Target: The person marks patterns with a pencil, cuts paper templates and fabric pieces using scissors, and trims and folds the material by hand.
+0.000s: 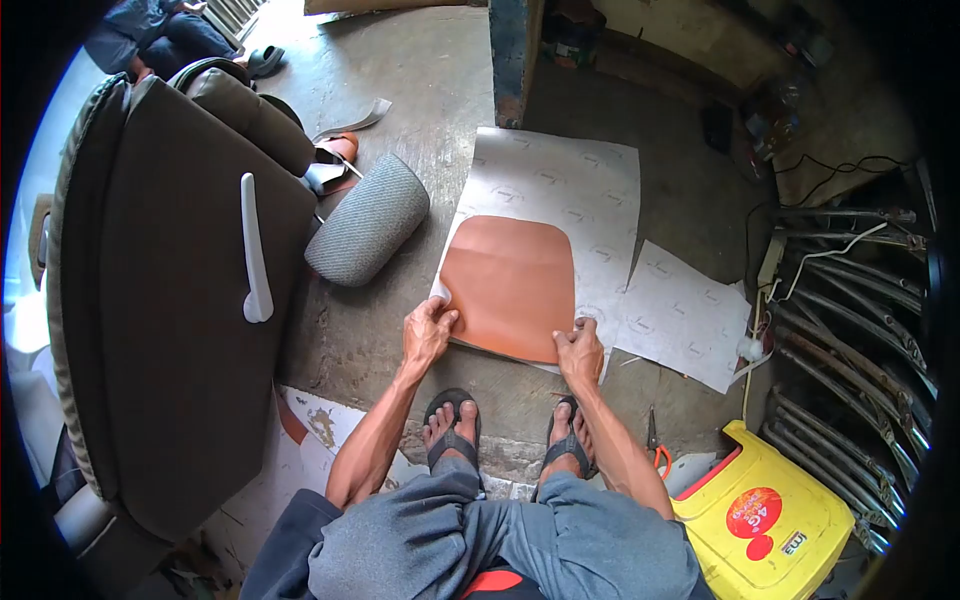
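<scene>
A tan-brown leatherette panel [510, 285] with rounded corners lies on a white sheet with printed logos [555, 170] on the floor. My left hand [428, 332] pinches the panel's lower left edge, where a bit of pale underside curls up. At the lower right corner, my right hand [580, 352] grips the edge with its thumb on top. Its other fingertips are partly hidden. Both forearms reach forward over my knees, and the panel lies nearly flat between the hands.
Left stand a large dark cushioned piece [190, 300] with a white handle and a grey fabric roll [368, 220]. A second printed sheet [685, 315], orange-handled scissors [658, 445], a yellow plastic stool [765, 515] and stacked metal frames [850, 330] are right. Another person [165, 35] sits far left.
</scene>
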A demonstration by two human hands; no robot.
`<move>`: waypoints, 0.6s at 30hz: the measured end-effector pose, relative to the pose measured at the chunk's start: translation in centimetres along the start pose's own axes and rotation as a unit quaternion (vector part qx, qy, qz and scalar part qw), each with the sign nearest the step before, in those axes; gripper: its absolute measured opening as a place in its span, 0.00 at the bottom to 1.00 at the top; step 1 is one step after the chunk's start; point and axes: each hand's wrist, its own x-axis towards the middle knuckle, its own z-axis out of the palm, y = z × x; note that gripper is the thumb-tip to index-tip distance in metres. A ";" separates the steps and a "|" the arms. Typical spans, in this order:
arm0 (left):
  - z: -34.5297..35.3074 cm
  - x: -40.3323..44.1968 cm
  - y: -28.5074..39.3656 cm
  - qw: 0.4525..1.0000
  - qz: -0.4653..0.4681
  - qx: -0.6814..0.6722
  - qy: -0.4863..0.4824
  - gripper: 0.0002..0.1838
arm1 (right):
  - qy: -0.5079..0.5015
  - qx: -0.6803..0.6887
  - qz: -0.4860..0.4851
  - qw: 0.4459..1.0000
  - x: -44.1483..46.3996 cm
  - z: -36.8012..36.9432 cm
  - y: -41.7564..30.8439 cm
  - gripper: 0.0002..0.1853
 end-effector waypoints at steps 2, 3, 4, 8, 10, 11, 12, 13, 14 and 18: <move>-0.3 -0.5 1.1 0.996 0.040 -0.067 -0.034 0.13 | 0.099 -0.083 -0.070 0.989 -1.0 1.2 0.3 0.29; -0.5 -1.0 1.4 0.986 0.080 -0.131 -0.069 0.14 | 0.099 -0.083 -0.067 0.989 -1.4 1.3 0.4 0.29; -0.7 -1.0 1.7 0.976 0.074 -0.182 -0.097 0.14 | 0.092 -0.102 -0.062 0.989 -1.2 1.3 0.2 0.30; -0.7 0.5 0.2 0.999 -0.051 -0.017 0.008 0.13 | 0.029 -0.119 -0.023 0.992 -0.5 1.0 0.1 0.30; 0.6 0.8 -1.9 0.994 -0.026 0.083 0.060 0.13 | 0.049 -0.087 -0.037 0.994 -0.5 0.9 0.7 0.29; 1.0 0.6 -2.9 0.977 -0.004 0.182 0.108 0.14 | 0.066 -0.056 -0.048 0.995 -0.8 0.9 1.2 0.28; 1.3 0.5 -2.6 0.984 -0.011 0.138 0.111 0.17 | 0.075 0.004 -0.020 0.997 -1.2 1.0 1.2 0.24; 1.7 0.7 -2.3 0.984 -0.009 0.137 0.111 0.17 | 0.077 0.004 -0.021 0.997 -0.9 1.2 1.5 0.24; 2.0 0.4 -2.0 0.989 -0.023 0.105 0.105 0.20 | 0.082 0.015 -0.045 0.996 -0.8 1.4 2.3 0.23; 1.3 -0.6 -0.4 0.993 -0.096 0.069 0.014 0.22 | 0.062 0.004 -0.095 0.994 0.2 -0.4 3.6 0.21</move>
